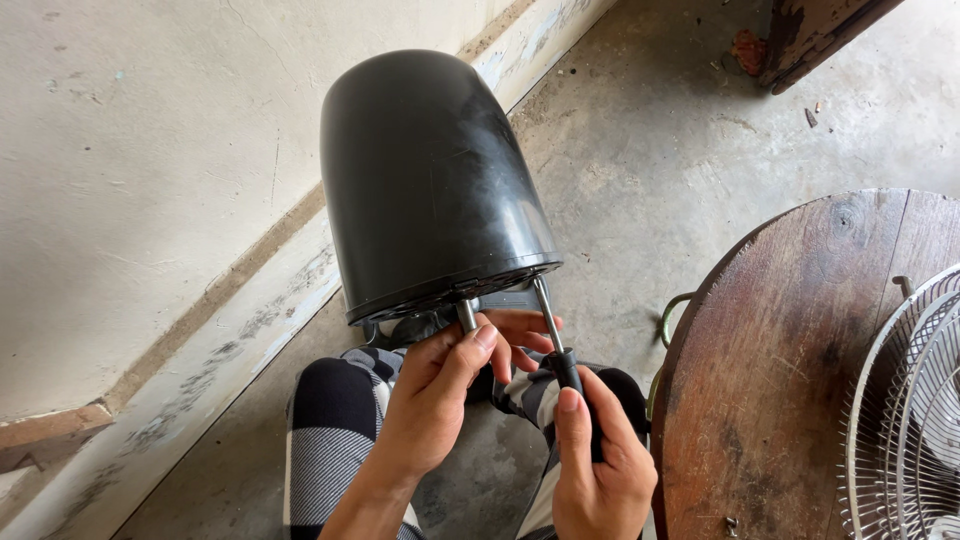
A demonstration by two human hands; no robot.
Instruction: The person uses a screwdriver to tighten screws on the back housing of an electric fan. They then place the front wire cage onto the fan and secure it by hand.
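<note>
Sitting with knees drawn up in checked trousers, the person has brought the work close over the lap, where both hands can reach it. Nearest, the right hand is wrapped shut around the black handle of a screwdriver, thumb laid along the grip to steady it; the thin shaft angles up and left so its tip meets the underside of the housing. Just left of it, the left hand pinches a short metal shaft that sticks out of the housing's open end, fingers curled round behind it. That grip seems to bear the housing's weight and stop it turning against the tool.

The housing is a black, rounded plastic shell, held up in the air above the knees, tilted with its domed end away and its open, ribbed end towards the person, so the fastening there faces the screwdriver. What exactly the tip sits in is hard to tell, as the rim shadows it.

To the right stands a round wooden surface, with a wire fan guard resting on its right edge, within reach. Farther off are the concrete floor and, on the left, a pale wall.
</note>
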